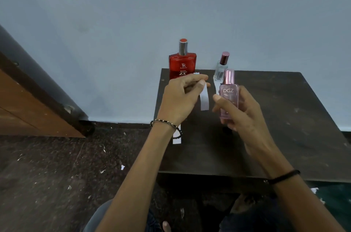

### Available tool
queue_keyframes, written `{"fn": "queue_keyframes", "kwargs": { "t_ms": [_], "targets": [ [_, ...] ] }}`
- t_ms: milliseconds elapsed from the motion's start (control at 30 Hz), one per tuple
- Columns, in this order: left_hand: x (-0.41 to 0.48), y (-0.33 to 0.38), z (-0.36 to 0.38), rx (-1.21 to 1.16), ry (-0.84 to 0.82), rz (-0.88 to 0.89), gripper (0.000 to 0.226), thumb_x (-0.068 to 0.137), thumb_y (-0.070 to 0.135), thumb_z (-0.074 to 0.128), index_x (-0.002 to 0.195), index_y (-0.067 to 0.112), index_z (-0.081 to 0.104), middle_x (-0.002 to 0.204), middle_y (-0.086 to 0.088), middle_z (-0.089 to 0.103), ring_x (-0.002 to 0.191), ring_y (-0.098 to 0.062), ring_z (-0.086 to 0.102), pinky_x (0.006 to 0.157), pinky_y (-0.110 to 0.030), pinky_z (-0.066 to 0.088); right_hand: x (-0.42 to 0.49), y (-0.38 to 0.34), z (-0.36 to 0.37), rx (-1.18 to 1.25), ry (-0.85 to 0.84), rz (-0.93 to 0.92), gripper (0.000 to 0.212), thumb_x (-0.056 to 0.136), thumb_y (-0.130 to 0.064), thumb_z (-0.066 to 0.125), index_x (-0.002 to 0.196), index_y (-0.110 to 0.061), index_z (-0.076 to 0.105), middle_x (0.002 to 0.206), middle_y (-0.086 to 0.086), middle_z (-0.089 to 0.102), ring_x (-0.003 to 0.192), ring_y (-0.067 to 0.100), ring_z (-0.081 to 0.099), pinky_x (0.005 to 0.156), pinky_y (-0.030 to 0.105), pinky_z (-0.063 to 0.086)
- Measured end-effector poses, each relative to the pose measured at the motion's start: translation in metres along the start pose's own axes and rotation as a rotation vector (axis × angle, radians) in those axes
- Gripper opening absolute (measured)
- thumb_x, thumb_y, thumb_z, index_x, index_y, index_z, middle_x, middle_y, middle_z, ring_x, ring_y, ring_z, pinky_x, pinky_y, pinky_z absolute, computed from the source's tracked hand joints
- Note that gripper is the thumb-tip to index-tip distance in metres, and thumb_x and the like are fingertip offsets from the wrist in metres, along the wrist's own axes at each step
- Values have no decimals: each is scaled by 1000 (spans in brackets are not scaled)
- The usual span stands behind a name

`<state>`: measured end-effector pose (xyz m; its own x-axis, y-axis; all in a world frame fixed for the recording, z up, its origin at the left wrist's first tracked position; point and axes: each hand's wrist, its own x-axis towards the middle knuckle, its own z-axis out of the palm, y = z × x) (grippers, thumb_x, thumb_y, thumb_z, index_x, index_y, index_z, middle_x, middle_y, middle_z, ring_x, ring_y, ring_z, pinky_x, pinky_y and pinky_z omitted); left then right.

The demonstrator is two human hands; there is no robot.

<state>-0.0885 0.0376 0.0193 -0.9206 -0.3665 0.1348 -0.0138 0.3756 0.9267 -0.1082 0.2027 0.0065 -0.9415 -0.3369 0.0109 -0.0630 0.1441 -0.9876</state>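
Note:
My right hand (240, 112) grips a pink perfume bottle (228, 97) marked DGZ, upright above the dark table (284, 117), its pink cap on. My left hand (180, 99) pinches a white paper strip (204, 99) that hangs down just left of the bottle. A red perfume bottle (182, 65) with a silver and red cap stands at the table's far left corner. A small clear bottle (221, 67) with a dark pink cap stands behind the pink one.
Another white paper strip (177, 136) lies on the table under my left wrist. A blue wall rises behind the table. A wooden door (28, 102) stands at the left. Paper scraps litter the dark floor (57, 174).

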Motion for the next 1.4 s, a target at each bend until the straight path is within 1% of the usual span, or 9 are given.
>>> {"fn": "queue_keyframes", "kwargs": {
  "t_ms": [100, 300, 433, 533, 700, 800, 1033, 1233, 1400],
  "targets": [
    [1, 7, 16, 4, -43, -1, 27, 99, 29, 57, 121, 21, 71, 113, 5, 74, 106, -7, 66, 95, -36, 56, -1, 4, -10, 88, -11, 58, 43, 87, -47, 64, 129, -35, 57, 107, -11, 67, 93, 8, 66, 72, 25, 53],
    [5, 23, 41, -159, -74, -110, 37, 98, 48, 49, 104, 23, 76, 99, -11, 74, 97, -24, 69, 94, -39, 55, 6, 9, -19, 132, -61, 74, 21, 88, -44, 64, 109, -44, 61, 95, -37, 66, 88, -18, 62, 69, 17, 50],
    [10, 24, 48, -189, -128, -58, 27, 94, 38, 62, 94, 15, 78, 85, 5, 76, 82, -1, 70, 75, -13, 53, 8, 10, -23, 149, -76, 51, 32, 86, -45, 63, 116, -35, 62, 98, -28, 69, 87, -12, 65, 60, 8, 52],
    [12, 23, 52, -220, -117, -50, 21, 93, 32, 64, 91, 16, 77, 78, 9, 74, 74, 4, 68, 66, -7, 50, 10, 13, -26, 116, -50, 53, 32, 87, -44, 65, 116, -32, 64, 91, -20, 71, 77, -3, 67, 60, 12, 52],
    [14, 25, 59, -313, 40, -84, 16, 89, 32, 70, 88, 18, 78, 77, 9, 77, 77, -1, 73, 70, -17, 56, 11, 18, -31, -67, -6, 4, 35, 88, -42, 68, 117, -25, 64, 97, -9, 70, 80, 3, 68, 66, 18, 55],
    [18, 29, 56, -387, 124, -102, 16, 92, 25, 68, 79, 17, 76, 66, 16, 74, 68, 5, 71, 68, -10, 53, 9, 19, -29, -104, 16, 12, 38, 87, -47, 68, 116, -23, 64, 89, -7, 68, 66, 2, 64, 59, 15, 50],
    [19, 26, 53, -560, 97, -258, 15, 91, 27, 68, 82, 20, 78, 87, 0, 80, 85, -17, 77, 89, -35, 58, 13, 9, -29, 148, 154, 86, 36, 77, -46, 77, 98, -20, 64, 61, -1, 63, 47, 9, 53, 44, 18, 44],
    [17, 24, 60, -587, -7, -293, 18, 93, 25, 66, 100, 12, 76, 101, -8, 78, 97, -22, 75, 91, -44, 58, 14, 9, -24, 177, 158, 117, 32, 73, -34, 84, 97, -29, 63, 84, -3, 73, 61, 2, 61, 56, 15, 49],
    [17, 26, 54, -633, -14, -299, 15, 92, 24, 67, 95, 13, 76, 100, -7, 79, 97, -20, 75, 87, -37, 60, 14, 7, -30, 182, 137, 114, 29, 76, -25, 85, 95, -22, 64, 76, -2, 74, 48, 0, 56, 52, 15, 49]
  ]
}}
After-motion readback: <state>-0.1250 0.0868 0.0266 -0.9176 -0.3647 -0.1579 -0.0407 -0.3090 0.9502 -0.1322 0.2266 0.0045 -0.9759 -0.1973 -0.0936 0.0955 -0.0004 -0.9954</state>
